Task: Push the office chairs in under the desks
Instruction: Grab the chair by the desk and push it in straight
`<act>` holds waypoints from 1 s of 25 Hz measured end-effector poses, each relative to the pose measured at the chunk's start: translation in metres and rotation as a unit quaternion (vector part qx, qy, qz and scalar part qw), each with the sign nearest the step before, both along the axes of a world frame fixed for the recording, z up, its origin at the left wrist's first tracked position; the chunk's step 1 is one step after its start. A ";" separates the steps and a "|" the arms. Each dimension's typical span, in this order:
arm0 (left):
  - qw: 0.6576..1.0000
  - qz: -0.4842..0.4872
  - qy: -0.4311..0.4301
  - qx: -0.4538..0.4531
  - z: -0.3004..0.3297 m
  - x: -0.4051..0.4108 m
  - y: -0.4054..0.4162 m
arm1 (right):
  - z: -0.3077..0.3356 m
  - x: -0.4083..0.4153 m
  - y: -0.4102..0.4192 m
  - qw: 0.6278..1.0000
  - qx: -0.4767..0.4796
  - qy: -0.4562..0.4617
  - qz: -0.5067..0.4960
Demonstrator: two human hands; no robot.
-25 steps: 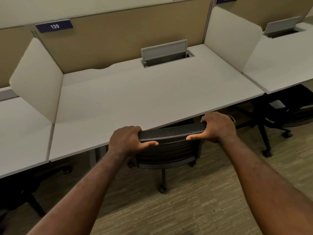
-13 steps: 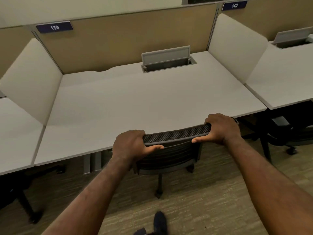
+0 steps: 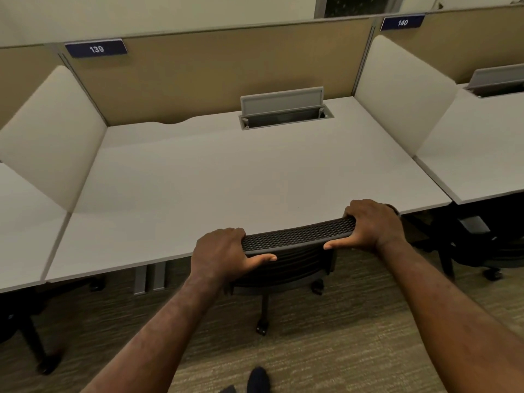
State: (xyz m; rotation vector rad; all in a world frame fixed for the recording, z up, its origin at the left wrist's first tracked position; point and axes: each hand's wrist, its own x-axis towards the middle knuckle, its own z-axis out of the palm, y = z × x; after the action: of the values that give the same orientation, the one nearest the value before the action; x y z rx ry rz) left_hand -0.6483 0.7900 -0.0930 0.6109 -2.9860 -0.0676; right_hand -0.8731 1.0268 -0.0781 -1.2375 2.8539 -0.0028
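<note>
Altogether: three desks in a row, two hands, two number plates, two side dividers, two cable boxes with raised lids. Middle desk white and bare, marked by plate 139 on the tan back panel; right-hand desk marked by plate 140; left-hand desk only partly in view. Chairs: one mesh-backed office chair at the middle desk, top rail touching or just below the front edge, seat hidden under the top, one caster out on the carpet; a second dark chair tucked under the right-hand desk; dark legs under the left-hand desk, too dim to name.

Left hand clamped on the left end of the top rail, fingers curled over, thumb along the near face. Right hand gripping the right end likewise, thumb pointing inward.

Cable box in the middle desk open, contents too dark to tell. Second cable box on the right likewise. Tip of a dark shoe at the bottom edge.
</note>
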 end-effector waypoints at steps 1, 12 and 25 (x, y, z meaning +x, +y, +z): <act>1.000 0.002 -0.002 0.000 0.001 -0.002 0.002 | 0.000 -0.003 0.002 1.000 -0.004 0.003 0.002; 0.999 0.036 -0.010 0.013 0.013 -0.004 0.012 | 0.003 -0.003 0.009 0.999 -0.039 0.009 0.036; 0.998 0.016 0.037 0.046 0.013 -0.009 0.043 | -0.019 0.004 0.036 0.988 -0.124 0.050 0.082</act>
State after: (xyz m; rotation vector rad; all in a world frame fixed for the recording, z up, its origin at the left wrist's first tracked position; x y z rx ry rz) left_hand -0.6569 0.8326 -0.0802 0.6514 -2.9146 -0.2227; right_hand -0.8689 1.0631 -0.0966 -1.5577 2.8943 -0.3107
